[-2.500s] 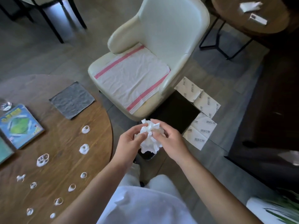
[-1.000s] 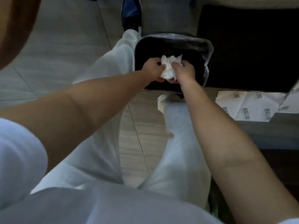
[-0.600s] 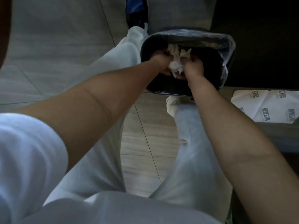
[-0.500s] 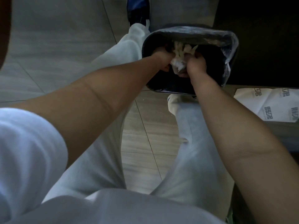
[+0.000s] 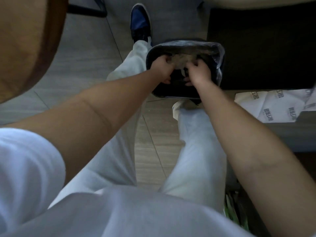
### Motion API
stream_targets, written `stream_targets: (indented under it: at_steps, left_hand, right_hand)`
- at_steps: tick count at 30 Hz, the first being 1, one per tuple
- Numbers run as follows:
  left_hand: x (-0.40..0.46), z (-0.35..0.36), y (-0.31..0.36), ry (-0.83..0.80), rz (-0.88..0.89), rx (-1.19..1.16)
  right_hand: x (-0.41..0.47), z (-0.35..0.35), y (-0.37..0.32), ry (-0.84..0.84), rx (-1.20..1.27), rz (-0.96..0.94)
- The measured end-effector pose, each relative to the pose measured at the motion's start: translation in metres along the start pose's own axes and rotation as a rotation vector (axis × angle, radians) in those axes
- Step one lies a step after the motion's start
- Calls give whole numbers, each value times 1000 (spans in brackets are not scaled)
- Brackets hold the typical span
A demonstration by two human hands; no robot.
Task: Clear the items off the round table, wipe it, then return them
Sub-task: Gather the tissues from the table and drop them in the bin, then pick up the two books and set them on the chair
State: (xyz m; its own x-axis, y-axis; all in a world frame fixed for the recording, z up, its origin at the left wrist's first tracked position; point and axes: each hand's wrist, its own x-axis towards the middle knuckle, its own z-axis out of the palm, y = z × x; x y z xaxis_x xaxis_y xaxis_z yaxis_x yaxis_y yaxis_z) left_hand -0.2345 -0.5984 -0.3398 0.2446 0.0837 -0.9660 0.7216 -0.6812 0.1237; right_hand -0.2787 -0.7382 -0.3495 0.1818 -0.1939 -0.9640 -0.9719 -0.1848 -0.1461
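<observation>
Your left hand (image 5: 161, 69) and right hand (image 5: 198, 72) pinch a blurred, crumpled white tissue wad (image 5: 181, 60) inside the black plastic-lined bin (image 5: 217, 48).

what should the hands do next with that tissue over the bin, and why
Probably let go. Both the left hand and right hand are already inside the rim of the lined bin, with the crumpled tissue between them, so opening the fingers should drop it in.
</observation>
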Motion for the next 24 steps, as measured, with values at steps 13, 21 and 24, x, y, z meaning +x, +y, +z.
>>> stream_targets:
  at_steps: [13, 21, 24]
  left_hand:
    - [-204, -65, 40, 151, 501, 337]
    - [-335, -118, 64, 457, 872, 452]
    - [-387, -144, 68, 632, 937, 491]
  right_hand:
    - [-222, -107, -52, 224, -452, -541]
    - [-355, -153, -64, 444, -642, -881]
    - [-399, -170, -77, 481, -710, -973]
